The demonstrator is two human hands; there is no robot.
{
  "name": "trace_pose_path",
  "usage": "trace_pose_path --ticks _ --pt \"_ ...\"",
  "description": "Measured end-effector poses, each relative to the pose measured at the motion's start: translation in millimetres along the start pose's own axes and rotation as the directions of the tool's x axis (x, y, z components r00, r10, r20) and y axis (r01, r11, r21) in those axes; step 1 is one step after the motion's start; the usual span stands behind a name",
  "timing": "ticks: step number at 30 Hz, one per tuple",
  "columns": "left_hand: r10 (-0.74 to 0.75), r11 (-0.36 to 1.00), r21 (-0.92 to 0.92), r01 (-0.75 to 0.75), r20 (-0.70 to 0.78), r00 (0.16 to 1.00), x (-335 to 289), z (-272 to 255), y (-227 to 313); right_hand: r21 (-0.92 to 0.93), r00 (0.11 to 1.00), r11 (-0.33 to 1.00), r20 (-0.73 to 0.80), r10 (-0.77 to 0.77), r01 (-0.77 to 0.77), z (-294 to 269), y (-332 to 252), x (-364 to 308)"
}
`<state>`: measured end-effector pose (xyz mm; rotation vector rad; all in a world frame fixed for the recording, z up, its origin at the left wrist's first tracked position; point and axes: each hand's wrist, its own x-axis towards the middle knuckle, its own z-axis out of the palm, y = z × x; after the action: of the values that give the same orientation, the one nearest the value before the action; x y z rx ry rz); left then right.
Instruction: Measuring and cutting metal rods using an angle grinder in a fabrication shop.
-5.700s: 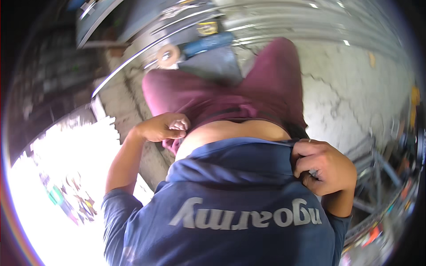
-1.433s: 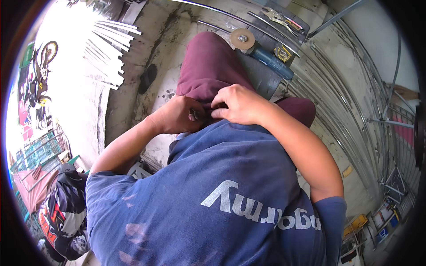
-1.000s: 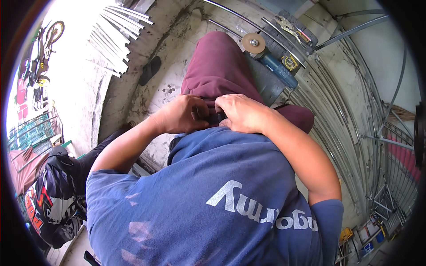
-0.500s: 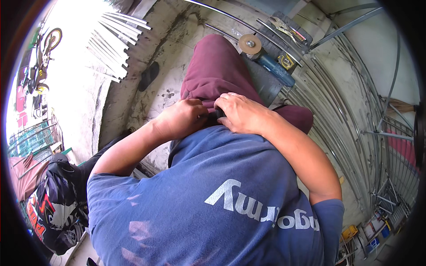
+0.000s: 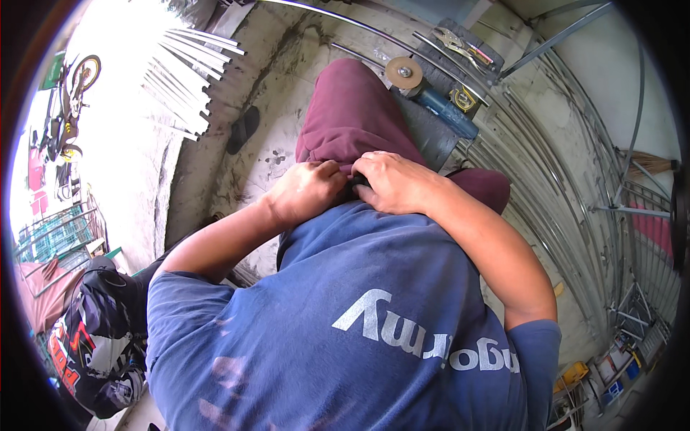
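Note:
Both of my hands meet at my waist, above the hem of my blue shirt (image 5: 374,266) and against my maroon trousers (image 5: 352,108). My left hand (image 5: 307,192) is closed, its fingers curled toward the middle; what they grip is hidden. Thumb and fingers of my right hand (image 5: 395,183) close round a small black thing (image 5: 358,180), perhaps part of a belt, mostly covered. Beyond my right knee lies a blue angle grinder (image 5: 447,112) with a tan disc (image 5: 404,72).
Locking pliers (image 5: 450,40) and a yellow tape measure (image 5: 462,99) lie near the grinder. Long metal tubes (image 5: 535,194) run along the right; cut tubes (image 5: 188,61) lie at the far left. A black sandal (image 5: 243,130) is on the floor. Another person (image 5: 100,330) is at lower left.
My left hand has shifted slightly right, nearer my right hand. My right hand stays nearly in place, fingers still round the black thing. The view has turned a little.

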<state>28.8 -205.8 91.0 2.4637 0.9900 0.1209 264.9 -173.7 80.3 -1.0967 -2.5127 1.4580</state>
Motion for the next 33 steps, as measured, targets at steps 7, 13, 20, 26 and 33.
trace_pose_path --ticks 7,13,20,26,33 --pt "-0.021 1.000 -0.002 0.021 -0.073 0.997 -15 3 5 0.135 0.995 0.987 -0.063 -0.081 0.089 13 9 9" --pt "-0.063 0.990 -0.129 0.064 0.015 0.998 -19 -6 9 0.249 0.988 0.967 -0.155 -0.008 0.047 22 9 5" --pt "-0.133 0.973 -0.177 0.149 0.096 0.986 -16 -9 10 0.303 0.976 0.951 -0.217 0.000 0.068 23 7 -7" --pt "-0.237 0.741 -0.556 0.376 0.307 0.922 -15 -20 -13 0.248 0.992 0.966 -0.118 -0.037 0.065 14 6 -15" --pt "-0.195 0.709 -0.577 0.406 0.392 0.899 -13 -25 -34 0.206 0.997 0.977 -0.070 -0.037 0.051 13 4 -3"
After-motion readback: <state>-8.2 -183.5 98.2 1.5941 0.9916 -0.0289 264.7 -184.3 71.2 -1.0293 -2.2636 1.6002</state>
